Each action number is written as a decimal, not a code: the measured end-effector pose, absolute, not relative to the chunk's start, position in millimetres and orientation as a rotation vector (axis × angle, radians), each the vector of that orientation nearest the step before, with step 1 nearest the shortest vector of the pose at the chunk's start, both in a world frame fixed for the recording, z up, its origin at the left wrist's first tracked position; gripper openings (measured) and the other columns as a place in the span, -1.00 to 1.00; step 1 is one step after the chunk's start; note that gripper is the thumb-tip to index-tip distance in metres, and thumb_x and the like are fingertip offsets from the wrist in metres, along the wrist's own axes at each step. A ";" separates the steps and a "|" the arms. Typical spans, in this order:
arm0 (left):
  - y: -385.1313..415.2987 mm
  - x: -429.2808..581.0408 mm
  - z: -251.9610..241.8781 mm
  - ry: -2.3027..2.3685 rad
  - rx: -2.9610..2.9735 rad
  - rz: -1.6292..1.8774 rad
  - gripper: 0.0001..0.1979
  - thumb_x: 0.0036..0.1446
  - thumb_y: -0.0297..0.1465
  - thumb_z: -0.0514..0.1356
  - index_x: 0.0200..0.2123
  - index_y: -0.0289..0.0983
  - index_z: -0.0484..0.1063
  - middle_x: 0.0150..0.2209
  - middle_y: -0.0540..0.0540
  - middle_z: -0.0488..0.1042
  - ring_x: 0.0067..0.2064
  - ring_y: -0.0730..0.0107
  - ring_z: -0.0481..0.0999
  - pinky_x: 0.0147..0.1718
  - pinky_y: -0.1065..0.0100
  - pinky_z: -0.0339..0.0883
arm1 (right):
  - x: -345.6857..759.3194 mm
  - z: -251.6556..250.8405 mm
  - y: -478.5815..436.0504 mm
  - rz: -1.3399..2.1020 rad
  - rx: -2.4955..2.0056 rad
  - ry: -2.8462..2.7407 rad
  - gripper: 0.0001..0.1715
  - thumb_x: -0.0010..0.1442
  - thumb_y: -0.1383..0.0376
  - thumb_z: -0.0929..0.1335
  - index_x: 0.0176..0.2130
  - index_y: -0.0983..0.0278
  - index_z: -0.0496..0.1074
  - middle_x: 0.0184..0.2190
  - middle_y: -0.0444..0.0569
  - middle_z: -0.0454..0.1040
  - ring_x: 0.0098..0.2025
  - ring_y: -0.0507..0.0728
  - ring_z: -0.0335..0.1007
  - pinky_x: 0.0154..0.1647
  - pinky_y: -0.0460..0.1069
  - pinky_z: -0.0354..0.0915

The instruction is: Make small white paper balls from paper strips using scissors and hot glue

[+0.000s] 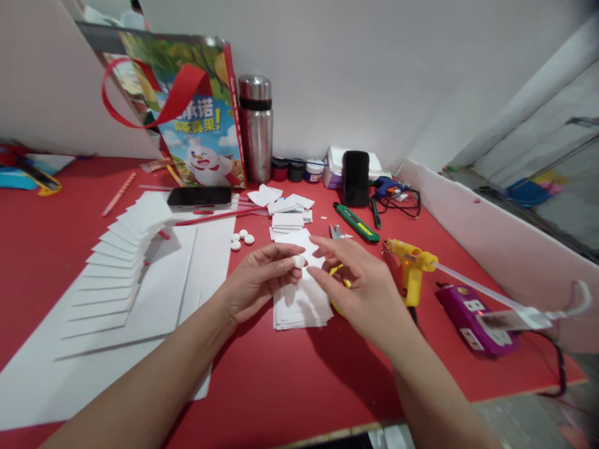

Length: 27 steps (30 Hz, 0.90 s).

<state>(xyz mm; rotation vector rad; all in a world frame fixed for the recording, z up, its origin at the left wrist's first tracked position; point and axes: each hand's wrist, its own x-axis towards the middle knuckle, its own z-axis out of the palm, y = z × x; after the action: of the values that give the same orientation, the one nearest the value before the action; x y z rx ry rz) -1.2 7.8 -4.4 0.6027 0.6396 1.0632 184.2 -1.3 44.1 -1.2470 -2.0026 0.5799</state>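
Observation:
Between the thumb and fingers of my left hand (264, 271) is a small round white piece (299, 261). My right hand (355, 274) is close beside it, thumb and fingers apart, with nothing visible in them. Under both hands lies a stack of white paper pieces (299, 308). Several similar white round pieces (242, 239) rest on the red table just beyond my left hand. Yellow-handled scissors (334, 232) are partly hidden behind my right hand.
A staircase of folded white card (105, 280) stands on white sheets at left. On the right are a yellow glue gun (412, 265) and a purple power strip (472, 318). A green cutter (356, 223), phone (199, 196), steel flask (256, 131) and paint pots (296, 170) sit farther back.

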 end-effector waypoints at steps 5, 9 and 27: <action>7.0 0.7 -6.2 0.631 0.638 1.071 -0.76 0.05 -0.46 0.40 -0.20 -0.29 0.50 -0.28 -0.07 0.55 -0.28 0.44 0.55 -0.23 0.40 0.42 | 172.2 25.9 -7.7 0.629 -1.213 -1.881 -0.81 0.23 0.26 0.42 -0.12 0.24 0.50 -0.29 -0.07 0.45 -0.40 0.01 0.35 -0.38 -0.08 0.32; 7.9 1.1 -9.3 0.641 0.660 1.073 -0.79 0.03 -0.46 0.41 -0.25 -0.32 0.49 -0.30 -0.07 0.54 -0.29 0.45 0.54 -0.21 0.41 0.42 | 167.1 20.7 -7.2 0.593 -1.232 -1.868 -0.92 0.25 0.31 0.38 -0.24 0.27 0.50 -0.37 -0.10 0.41 -0.44 0.00 0.30 -0.41 -0.08 0.25; 9.2 -2.3 -9.4 0.654 0.583 1.034 -0.81 0.07 -0.49 0.38 -0.19 -0.35 0.60 -0.29 -0.11 0.60 -0.34 0.53 0.56 -0.27 0.51 0.46 | 214.4 27.7 -11.2 0.140 -1.998 -2.136 -0.71 0.30 0.17 0.31 -0.12 0.34 0.41 -0.36 0.09 0.50 -0.36 0.22 0.48 -0.38 0.03 0.27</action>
<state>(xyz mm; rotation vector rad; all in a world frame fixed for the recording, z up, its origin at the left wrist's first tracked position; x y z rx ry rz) -2.3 9.2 -9.4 0.5831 0.6541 1.0340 214.4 -11.2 27.7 -1.9977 -2.1357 0.1398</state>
